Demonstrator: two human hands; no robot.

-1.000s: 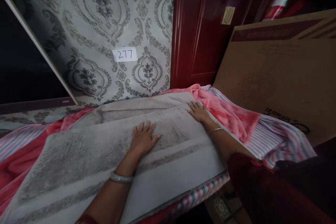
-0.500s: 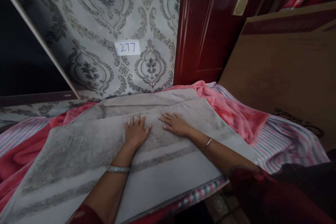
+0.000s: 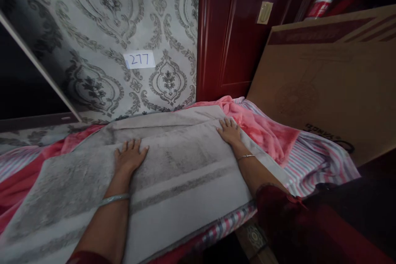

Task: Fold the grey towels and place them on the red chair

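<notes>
A grey plush cloth [image 3: 179, 148] with darker stripes lies folded in front of me, its upper layer spread wide. My left hand [image 3: 129, 156] rests palm down on it, left of the middle, fingers spread. Farther right, my right hand [image 3: 229, 132] lies flat near the fold's far right corner, fingers apart. Neither hand grips anything. Behind the fold, another layer of the grey cloth [image 3: 167, 119] shows with some creases. What kind of cloth it is, a blanket or a large towel, I cannot tell.
Beneath lie a pink-red blanket [image 3: 262, 132] and a striped sheet [image 3: 321, 161]. A large cardboard box [image 3: 334, 74] leans at the right, with a bottle [image 3: 324, 0] behind it. A dark screen [image 3: 27, 78] stands left. Patterned wall [image 3: 108, 29] and red door [image 3: 229, 29] close off the back.
My right hand has slid right across the cloth to its far corner. My left hand has moved somewhat left relative to the cloth. The view has shifted slightly.
</notes>
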